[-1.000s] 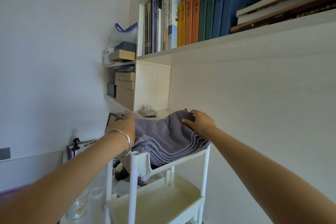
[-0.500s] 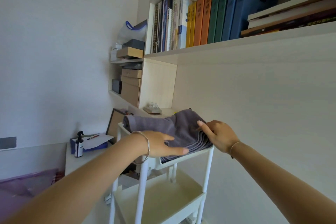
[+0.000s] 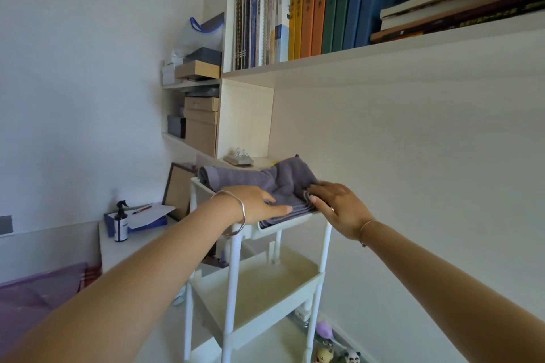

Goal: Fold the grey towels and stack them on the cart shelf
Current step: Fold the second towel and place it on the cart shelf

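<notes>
A stack of folded grey towels [image 3: 265,183] lies on the top shelf of a white cart [image 3: 283,225]. My left hand [image 3: 259,205] lies flat on the near left part of the stack, fingers straight and pointing right. At the stack's near right corner my right hand [image 3: 336,205] rests with fingers extended, touching the layered towel edges. Both wrists wear thin bracelets. The top towel bulges up at the back right.
The cart's middle shelf [image 3: 253,289] sits below. Behind the cart are wall shelves with books [image 3: 309,15] and boxes [image 3: 203,124]. A low desk at left carries a black spray bottle [image 3: 121,222] and papers [image 3: 147,214]. Small toys [image 3: 339,351] lie on the floor.
Both hands slid from the far side of the stack to its near edge. My left hand moved right over the front; my right hand came to the front right corner.
</notes>
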A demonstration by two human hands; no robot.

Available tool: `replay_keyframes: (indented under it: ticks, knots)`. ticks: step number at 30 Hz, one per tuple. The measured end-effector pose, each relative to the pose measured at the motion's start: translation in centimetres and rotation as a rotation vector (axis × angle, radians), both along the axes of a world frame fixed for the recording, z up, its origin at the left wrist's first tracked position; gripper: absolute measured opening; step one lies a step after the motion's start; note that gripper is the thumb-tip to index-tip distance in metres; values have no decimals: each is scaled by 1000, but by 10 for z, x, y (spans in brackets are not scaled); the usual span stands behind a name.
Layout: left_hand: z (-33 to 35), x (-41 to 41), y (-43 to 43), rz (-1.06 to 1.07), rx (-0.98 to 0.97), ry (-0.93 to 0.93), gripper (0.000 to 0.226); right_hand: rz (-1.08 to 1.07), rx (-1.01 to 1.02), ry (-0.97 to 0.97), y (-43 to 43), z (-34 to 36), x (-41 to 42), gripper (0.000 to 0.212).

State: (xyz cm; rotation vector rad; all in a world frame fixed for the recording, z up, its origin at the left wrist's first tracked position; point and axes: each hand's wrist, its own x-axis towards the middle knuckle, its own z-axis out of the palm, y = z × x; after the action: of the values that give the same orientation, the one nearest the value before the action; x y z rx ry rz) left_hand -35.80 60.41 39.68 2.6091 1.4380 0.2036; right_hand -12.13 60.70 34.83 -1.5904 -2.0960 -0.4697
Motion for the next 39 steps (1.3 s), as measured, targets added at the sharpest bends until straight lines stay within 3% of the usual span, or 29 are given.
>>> replay_keyframes:
  ticks: [4,7,11,14,18,21,25,33,39]
  knots:
    - [-10,-1,-2,-33,266,41,65,-126,-11,-43,-61,-2,15,93]
    - [-23,21,-10,-77,452,149,69,-240,-24,-3,-117,-6,33,80]
    - [-52,82,-40,-336,547,-56,63,-437,-25,-49,-194,-21,55,71]
    - [-86,121,-63,-494,481,-212,75,-578,-42,-86,-237,-42,64,74]
    - [-150,174,-107,-677,344,-267,48,-796,-127,-45,-300,-92,80,67]
    - [-208,207,-153,-777,233,-198,45,-928,-229,40,-356,-142,94,74]
    - [-282,240,-205,-860,73,-85,51,-1076,-350,187,-423,-209,106,47]
    - [-358,280,-246,-812,-98,-25,54,-1140,-482,395,-462,-300,116,46]
    - [-397,306,-241,-501,-469,-83,59,-1040,-543,547,-446,-344,131,52]
